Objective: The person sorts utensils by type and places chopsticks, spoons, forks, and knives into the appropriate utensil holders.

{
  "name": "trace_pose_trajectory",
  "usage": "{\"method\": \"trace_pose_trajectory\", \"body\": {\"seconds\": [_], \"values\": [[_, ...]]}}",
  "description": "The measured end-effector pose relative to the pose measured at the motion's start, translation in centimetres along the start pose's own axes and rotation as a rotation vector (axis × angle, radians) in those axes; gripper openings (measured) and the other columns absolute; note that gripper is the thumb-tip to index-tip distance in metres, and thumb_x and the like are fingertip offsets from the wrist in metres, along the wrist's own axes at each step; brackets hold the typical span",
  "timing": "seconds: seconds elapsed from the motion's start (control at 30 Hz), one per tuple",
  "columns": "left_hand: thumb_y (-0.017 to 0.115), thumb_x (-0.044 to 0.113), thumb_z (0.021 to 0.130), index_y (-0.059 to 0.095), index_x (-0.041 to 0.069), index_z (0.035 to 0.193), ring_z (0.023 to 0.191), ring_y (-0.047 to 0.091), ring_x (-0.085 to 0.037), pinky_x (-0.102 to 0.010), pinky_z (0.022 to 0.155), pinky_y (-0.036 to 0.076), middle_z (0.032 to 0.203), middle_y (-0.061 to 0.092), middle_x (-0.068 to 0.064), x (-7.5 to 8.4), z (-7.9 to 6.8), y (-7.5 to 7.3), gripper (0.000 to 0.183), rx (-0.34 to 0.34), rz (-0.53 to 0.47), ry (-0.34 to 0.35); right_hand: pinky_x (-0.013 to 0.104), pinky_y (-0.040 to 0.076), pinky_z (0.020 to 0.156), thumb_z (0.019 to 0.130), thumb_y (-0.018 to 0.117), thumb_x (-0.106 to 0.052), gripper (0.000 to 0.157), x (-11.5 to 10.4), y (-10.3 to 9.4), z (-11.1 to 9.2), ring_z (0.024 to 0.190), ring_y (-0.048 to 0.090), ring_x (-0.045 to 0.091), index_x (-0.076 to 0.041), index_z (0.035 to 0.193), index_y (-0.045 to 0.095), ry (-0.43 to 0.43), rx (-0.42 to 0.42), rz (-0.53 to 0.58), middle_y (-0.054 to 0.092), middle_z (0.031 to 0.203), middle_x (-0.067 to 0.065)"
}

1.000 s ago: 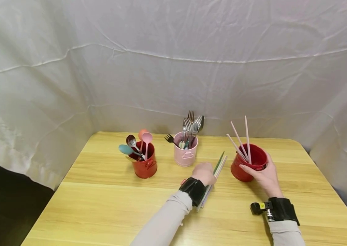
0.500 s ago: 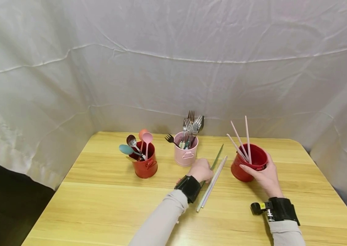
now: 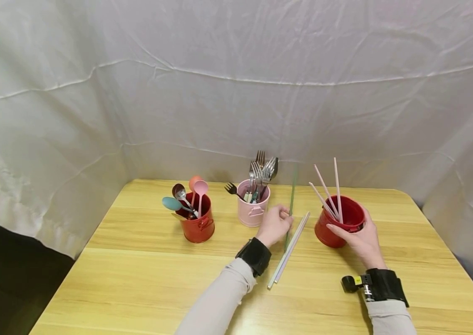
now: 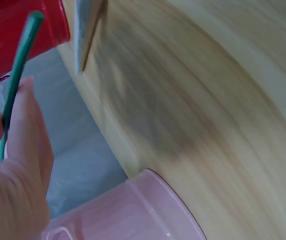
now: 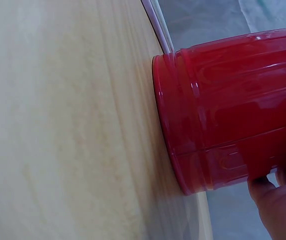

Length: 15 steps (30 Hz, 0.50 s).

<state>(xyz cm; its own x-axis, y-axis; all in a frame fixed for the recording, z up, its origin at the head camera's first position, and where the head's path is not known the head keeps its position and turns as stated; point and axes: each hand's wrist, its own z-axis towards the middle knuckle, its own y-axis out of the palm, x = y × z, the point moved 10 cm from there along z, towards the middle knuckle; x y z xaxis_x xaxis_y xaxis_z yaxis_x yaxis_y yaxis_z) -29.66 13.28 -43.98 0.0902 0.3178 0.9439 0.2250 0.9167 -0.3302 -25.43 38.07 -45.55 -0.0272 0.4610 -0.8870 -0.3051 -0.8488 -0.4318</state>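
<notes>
My left hand (image 3: 275, 226) pinches a green chopstick (image 3: 293, 191) between thumb and fingers. It is raised off the table, nearly upright, just right of the pink bucket (image 3: 249, 215). In the left wrist view, the same green chopstick (image 4: 19, 62) slants past the fingertips. Two pale chopsticks (image 3: 288, 251), one whitish and one lavender, lie side by side on the table below that hand. My right hand (image 3: 362, 239) grips the right red bucket (image 3: 327, 235) by its rim and side. Several pink chopsticks (image 3: 338, 193) stand in this bucket, leaning left.
Several forks (image 3: 257, 172) stand in the pink bucket, one black fork (image 3: 233, 189) leaning out leftward. A second red bucket (image 3: 197, 231), farther left, holds several spoons (image 3: 200, 188). The wooden table (image 3: 144, 288) ends at a grey cloth (image 3: 236, 107) behind and at the sides.
My left hand has drawn the green chopstick away from the two pale ones, lifted it and tilted it more upright. My right hand and its bucket have stayed put.
</notes>
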Motion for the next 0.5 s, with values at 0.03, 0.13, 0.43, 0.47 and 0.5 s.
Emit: {"method": "trace_pose_trajectory", "body": {"seconds": [0.03, 0.13, 0.43, 0.47, 0.5], "values": [[0.066, 0.006, 0.094, 0.065, -0.002, 0.109, 0.062, 0.064, -0.008, -0.014, 0.057, 0.047, 0.084, 0.069, -0.008, 0.2, 0.0, -0.1, 0.017, 0.015, -0.007, 0.005, 0.007, 0.038, 0.089, 0.082, 0.084, -0.019, 0.093, 0.1, 0.0, 0.0, 0.127, 0.043, 0.016, -0.015, 0.157, 0.03, 0.003, -0.001, -0.002, 0.046, 0.15, 0.013], [0.067, 0.007, 0.094, 0.064, -0.001, 0.109, 0.065, 0.067, -0.011, -0.019, 0.059, 0.054, 0.088, 0.068, -0.009, 0.5, 0.1, -0.3, 0.017, 0.042, -0.079, 0.009, 0.007, 0.038, 0.089, 0.082, 0.084, -0.021, 0.092, 0.0, 0.0, 0.0, 0.126, 0.042, 0.015, -0.015, 0.157, 0.03, 0.007, -0.004, -0.006, 0.046, 0.15, 0.013], [0.067, 0.006, 0.095, 0.063, -0.001, 0.11, 0.076, 0.073, -0.021, -0.035, 0.069, 0.063, 0.099, 0.07, -0.016, 2.2, 0.1, -0.8, 0.017, 0.113, -0.238, 0.094, 0.005, 0.039, 0.088, 0.082, 0.085, -0.019, 0.092, -0.1, 0.0, 0.0, 0.125, 0.043, 0.014, -0.015, 0.156, 0.031, -0.001, -0.001, 0.018, 0.047, 0.149, 0.013], [0.067, 0.006, 0.095, 0.063, -0.001, 0.111, 0.078, 0.074, -0.022, -0.037, 0.071, 0.064, 0.1, 0.07, -0.017, 2.6, 0.0, -0.9, 0.018, 0.123, -0.249, 0.11, 0.006, 0.039, 0.088, 0.081, 0.085, -0.019, 0.092, -0.1, 0.0, 0.0, 0.125, 0.043, 0.014, -0.015, 0.156, 0.031, -0.002, 0.0, 0.019, 0.047, 0.149, 0.013], [0.067, 0.006, 0.095, 0.063, -0.002, 0.111, 0.081, 0.075, -0.022, -0.036, 0.072, 0.064, 0.1, 0.07, -0.018, 2.9, 0.0, -1.0, 0.018, 0.132, -0.261, 0.124, 0.006, 0.039, 0.088, 0.081, 0.085, -0.019, 0.092, -0.1, 0.0, 0.0, 0.125, 0.044, 0.015, -0.015, 0.156, 0.032, -0.002, 0.001, 0.019, 0.047, 0.149, 0.013]]}}
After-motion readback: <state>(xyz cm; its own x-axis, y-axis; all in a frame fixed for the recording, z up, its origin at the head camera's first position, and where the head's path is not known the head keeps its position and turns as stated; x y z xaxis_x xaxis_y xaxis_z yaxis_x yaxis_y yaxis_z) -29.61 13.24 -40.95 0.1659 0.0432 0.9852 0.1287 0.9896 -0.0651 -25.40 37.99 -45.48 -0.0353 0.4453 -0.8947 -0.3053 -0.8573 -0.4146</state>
